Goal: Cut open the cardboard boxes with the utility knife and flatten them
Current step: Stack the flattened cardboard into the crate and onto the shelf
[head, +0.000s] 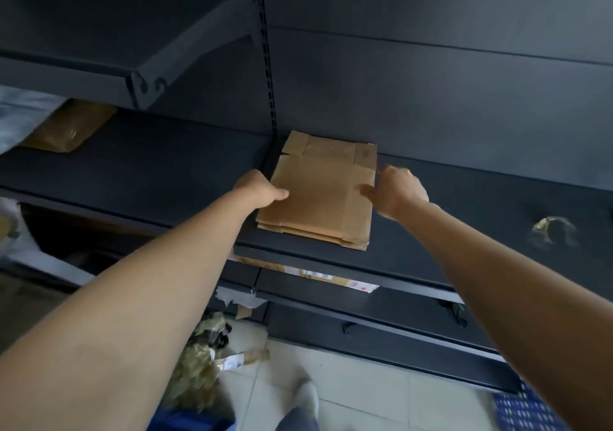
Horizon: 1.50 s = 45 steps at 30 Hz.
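Here, flattened brown cardboard boxes [318, 195] lie stacked on a dark metal shelf [464, 205]; left hand [262, 191] and right hand [399, 191] clasp opposite edges, thumbs atop, probably squaring them.

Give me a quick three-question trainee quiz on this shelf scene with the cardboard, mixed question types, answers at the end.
1. True or false: the flattened cardboard stack lies on the dark shelf.
2. Of the left hand and right hand, which touches the stack? A: left only. B: right only. C: both.
3. Fill in: the crumpled wad on the shelf lies to the stack's ___.

Key: 1 true; 2 C; 3 right.
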Each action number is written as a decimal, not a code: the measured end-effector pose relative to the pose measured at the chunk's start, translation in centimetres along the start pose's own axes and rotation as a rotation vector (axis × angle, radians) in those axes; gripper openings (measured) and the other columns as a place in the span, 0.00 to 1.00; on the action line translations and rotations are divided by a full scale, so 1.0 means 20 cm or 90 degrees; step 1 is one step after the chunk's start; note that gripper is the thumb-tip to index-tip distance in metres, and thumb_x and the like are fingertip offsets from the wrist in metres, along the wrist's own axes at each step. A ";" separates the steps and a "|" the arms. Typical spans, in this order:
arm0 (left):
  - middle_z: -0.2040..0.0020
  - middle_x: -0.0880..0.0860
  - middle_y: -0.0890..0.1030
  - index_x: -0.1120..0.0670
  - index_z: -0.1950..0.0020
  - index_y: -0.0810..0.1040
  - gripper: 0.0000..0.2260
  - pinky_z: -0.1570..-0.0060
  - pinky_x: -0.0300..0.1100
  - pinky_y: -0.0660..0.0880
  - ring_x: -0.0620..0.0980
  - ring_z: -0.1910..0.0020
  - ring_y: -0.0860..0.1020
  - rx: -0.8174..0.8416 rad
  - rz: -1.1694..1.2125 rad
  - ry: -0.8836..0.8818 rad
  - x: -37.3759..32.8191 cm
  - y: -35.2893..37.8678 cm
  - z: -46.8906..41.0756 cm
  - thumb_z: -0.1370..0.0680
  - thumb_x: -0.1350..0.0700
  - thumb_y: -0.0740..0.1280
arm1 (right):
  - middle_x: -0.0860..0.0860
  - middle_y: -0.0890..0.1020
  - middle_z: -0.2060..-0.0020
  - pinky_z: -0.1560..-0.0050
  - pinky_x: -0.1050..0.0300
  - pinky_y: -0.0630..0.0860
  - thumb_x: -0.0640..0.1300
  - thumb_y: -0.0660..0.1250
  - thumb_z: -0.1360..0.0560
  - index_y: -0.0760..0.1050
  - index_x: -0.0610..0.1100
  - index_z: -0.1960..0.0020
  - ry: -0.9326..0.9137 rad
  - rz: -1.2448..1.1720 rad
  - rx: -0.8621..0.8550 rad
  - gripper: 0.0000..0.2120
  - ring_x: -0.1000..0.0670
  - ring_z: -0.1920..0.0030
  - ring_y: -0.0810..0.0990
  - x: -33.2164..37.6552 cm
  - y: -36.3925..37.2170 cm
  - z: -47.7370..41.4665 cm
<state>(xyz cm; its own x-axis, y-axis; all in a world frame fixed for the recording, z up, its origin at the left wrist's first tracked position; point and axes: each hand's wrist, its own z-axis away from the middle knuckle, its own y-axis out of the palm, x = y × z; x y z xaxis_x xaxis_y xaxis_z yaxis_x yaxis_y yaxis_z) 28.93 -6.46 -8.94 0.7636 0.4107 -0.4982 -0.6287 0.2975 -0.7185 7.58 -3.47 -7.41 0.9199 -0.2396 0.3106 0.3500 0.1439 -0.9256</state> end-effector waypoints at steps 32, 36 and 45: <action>0.54 0.54 0.79 0.56 0.46 0.72 0.18 0.68 0.43 0.69 0.52 0.61 0.76 0.080 0.365 -0.212 0.00 0.20 -0.26 0.19 0.42 0.56 | 0.44 0.78 0.46 0.38 0.50 0.72 0.37 0.65 0.23 0.75 0.39 0.42 0.436 -0.649 0.042 0.10 0.47 0.46 0.76 -0.27 0.09 -0.21; 0.47 0.57 0.81 0.57 0.41 0.75 0.17 0.53 0.54 0.78 0.57 0.52 0.80 0.100 0.379 -0.205 -0.01 0.23 -0.25 0.20 0.45 0.62 | 0.47 0.76 0.54 0.41 0.49 0.74 0.40 0.66 0.22 0.72 0.40 0.46 0.426 -0.649 0.061 0.07 0.47 0.52 0.76 -0.31 0.06 -0.19; 0.46 0.57 0.80 0.61 0.41 0.74 0.18 0.44 0.52 0.76 0.58 0.46 0.79 0.093 0.402 -0.202 -0.02 0.27 -0.24 0.21 0.48 0.64 | 0.49 0.67 0.66 0.69 0.67 0.67 0.38 0.56 0.20 0.64 0.42 0.64 0.448 -0.604 -0.025 0.13 0.53 0.67 0.66 -0.38 0.03 -0.19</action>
<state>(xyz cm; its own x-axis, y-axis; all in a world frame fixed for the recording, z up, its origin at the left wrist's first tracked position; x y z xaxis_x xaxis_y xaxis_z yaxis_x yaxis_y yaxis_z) 25.91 -9.16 -14.88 0.1821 0.7659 -0.6166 -0.9662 0.0231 -0.2566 0.10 -5.18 -11.22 -0.0106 -0.7129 0.7012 0.8238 -0.4036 -0.3980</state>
